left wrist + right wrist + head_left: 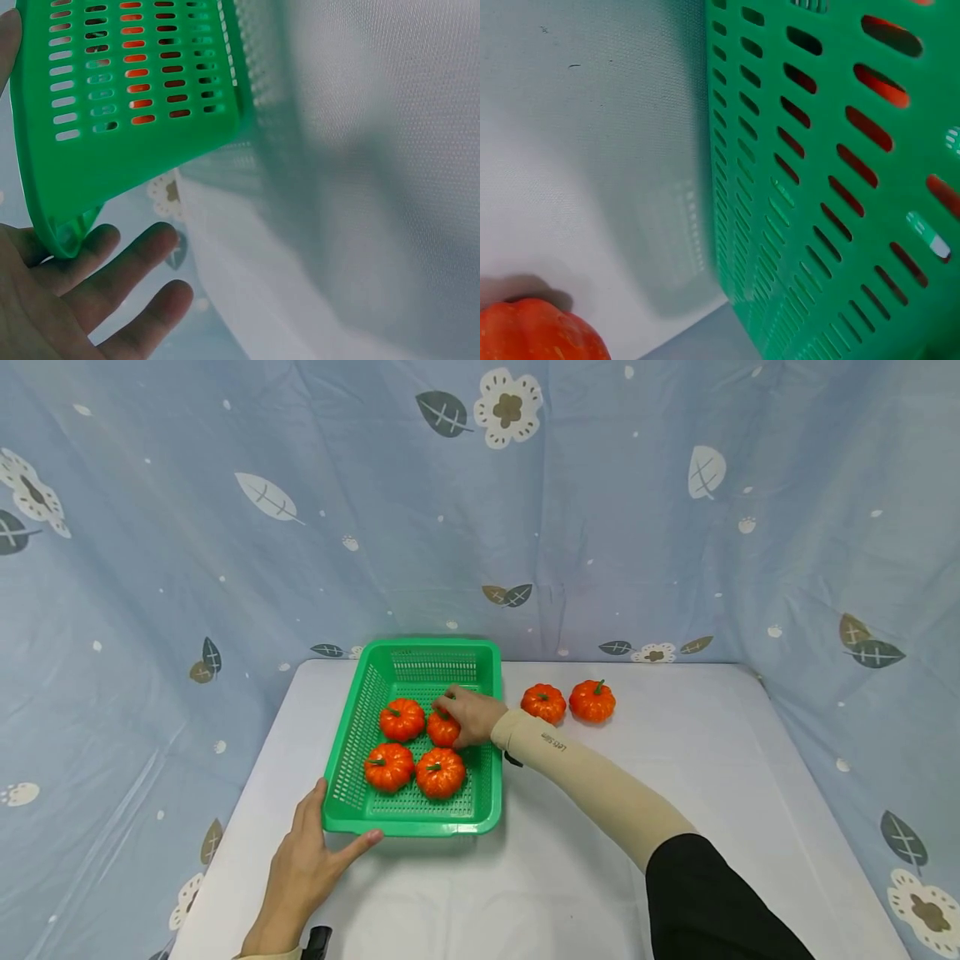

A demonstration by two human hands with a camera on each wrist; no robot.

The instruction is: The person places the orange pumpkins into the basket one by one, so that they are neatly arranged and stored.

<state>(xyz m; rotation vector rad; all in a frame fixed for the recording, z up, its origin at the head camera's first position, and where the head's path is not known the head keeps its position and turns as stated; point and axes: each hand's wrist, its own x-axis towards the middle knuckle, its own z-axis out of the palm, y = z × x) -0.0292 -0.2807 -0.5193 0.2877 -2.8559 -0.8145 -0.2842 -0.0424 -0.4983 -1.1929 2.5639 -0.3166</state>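
Note:
A green plastic basket (411,827) stands on the white table with several small orange pumpkins inside. In the head view my right hand (472,714) reaches over the basket's right side and grips a pumpkin (442,729) from above, its fingers at the stem. Beside that one are another pumpkin (402,719) and, nearer me, two more. My left hand (307,860) rests against the basket's near left corner, thumb along the front and fingers along the left side. In the left wrist view its fingers (124,274) spread fairly straight. The right wrist view hides the right hand behind the perforated wall (802,187).
Two pumpkins lie on the table right of the basket: one (543,702) behind the right forearm, one (592,701) further right. The table (712,760) ends at a blue patterned cloth (600,527) behind. My right forearm crosses the table's right half.

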